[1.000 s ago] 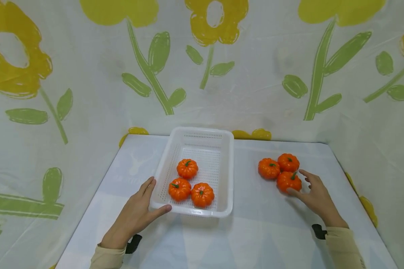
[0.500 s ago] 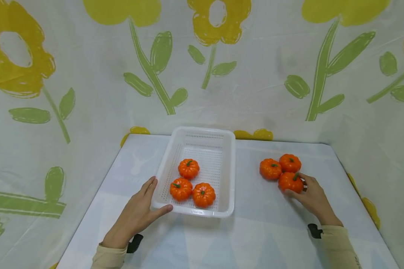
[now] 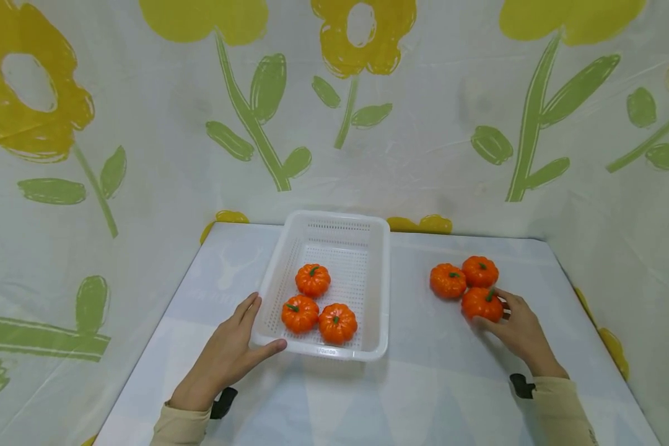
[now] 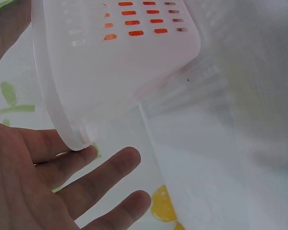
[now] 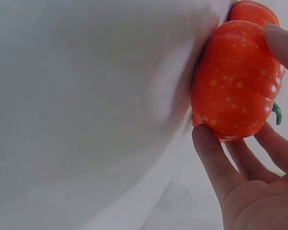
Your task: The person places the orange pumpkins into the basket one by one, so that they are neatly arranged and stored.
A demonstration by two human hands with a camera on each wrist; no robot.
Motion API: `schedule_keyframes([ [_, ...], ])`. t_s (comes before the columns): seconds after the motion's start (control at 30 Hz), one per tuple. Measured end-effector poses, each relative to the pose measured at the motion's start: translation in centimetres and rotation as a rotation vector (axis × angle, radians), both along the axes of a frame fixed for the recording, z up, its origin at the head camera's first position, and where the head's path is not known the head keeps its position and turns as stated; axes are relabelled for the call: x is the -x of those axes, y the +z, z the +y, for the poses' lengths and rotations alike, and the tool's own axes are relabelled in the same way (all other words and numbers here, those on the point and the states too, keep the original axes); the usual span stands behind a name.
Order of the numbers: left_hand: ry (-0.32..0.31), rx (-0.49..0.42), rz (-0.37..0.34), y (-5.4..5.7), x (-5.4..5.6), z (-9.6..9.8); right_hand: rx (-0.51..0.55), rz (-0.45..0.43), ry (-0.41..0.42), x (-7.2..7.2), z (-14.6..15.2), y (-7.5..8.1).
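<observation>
A white plastic basket (image 3: 376,291) with pierced walls holds three small orange pumpkins, the rear one a ribbed pumpkin (image 3: 313,280) with a green stem. At the basket's near left corner lies my left hand (image 3: 223,362), its fingers extended and touching the rim (image 4: 77,141). On the right, my right hand (image 3: 518,328) grips the nearest pumpkin (image 3: 479,305) of a group of three. Its thumb (image 5: 283,45) presses one side and the fingers curl about the other. This pumpkin (image 5: 235,81) seems to rest on the table.
Behind the gripped pumpkin sit two more, a left pumpkin (image 3: 447,280) and a rear pumpkin (image 3: 480,271), close against it. The pale table (image 3: 412,384) meets flower-printed cloth walls (image 3: 424,155) at the back and both sides.
My right hand has moved slightly left and closed its thumb and fingers onto the nearest pumpkin. My left hand stays at the basket corner; the view shifted a little.
</observation>
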State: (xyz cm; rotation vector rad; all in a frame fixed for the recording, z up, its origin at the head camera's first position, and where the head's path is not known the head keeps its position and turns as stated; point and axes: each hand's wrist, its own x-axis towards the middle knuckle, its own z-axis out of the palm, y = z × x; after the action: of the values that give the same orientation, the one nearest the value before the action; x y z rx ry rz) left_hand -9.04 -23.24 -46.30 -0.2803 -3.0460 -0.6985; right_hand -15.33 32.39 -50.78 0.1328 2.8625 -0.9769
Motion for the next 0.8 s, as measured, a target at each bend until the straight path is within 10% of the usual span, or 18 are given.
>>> schedule_keyframes([
  [0.8, 0.006, -0.006, -0.009, 0.1, -0.1, 0.0, 0.069, 0.217, -0.091, -0.4, -0.9, 1.3],
])
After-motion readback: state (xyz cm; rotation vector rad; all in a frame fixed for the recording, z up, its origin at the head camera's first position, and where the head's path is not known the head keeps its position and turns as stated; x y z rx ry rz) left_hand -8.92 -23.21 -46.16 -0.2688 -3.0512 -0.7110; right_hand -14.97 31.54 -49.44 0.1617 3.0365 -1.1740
